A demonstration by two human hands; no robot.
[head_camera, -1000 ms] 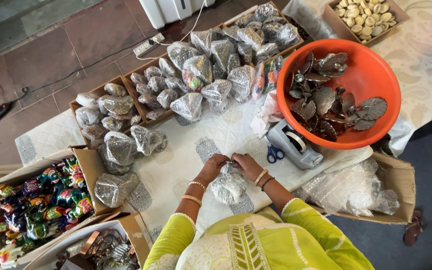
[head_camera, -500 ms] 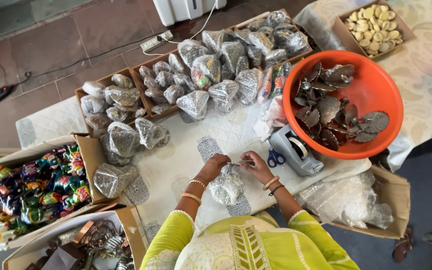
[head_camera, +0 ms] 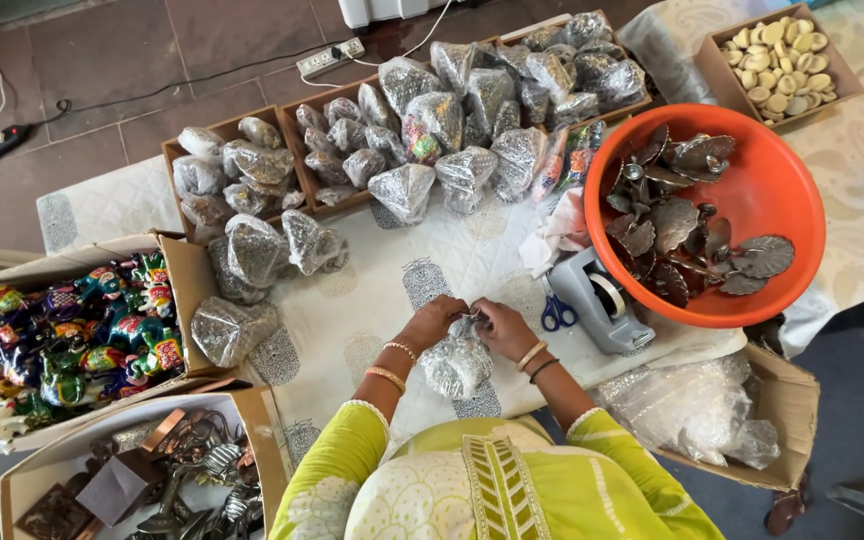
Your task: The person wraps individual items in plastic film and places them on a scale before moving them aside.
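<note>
Closing step judged in hand: neck of the clear packet (head_camera: pixel 457 365) is pinched by left hand (head_camera: pixel 434 322) and right hand (head_camera: pixel 502 328); tape dispenser (head_camera: pixel 597 298) likely needed next

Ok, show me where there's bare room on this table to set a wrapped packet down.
Bare cloth lies between the loose wrapped packets and the tape dispenser, just beyond both hands, left hand and right hand, closing a clear bag. Another patch sits left of the left forearm. Cardboard trays and orange basin are crowded.
</note>
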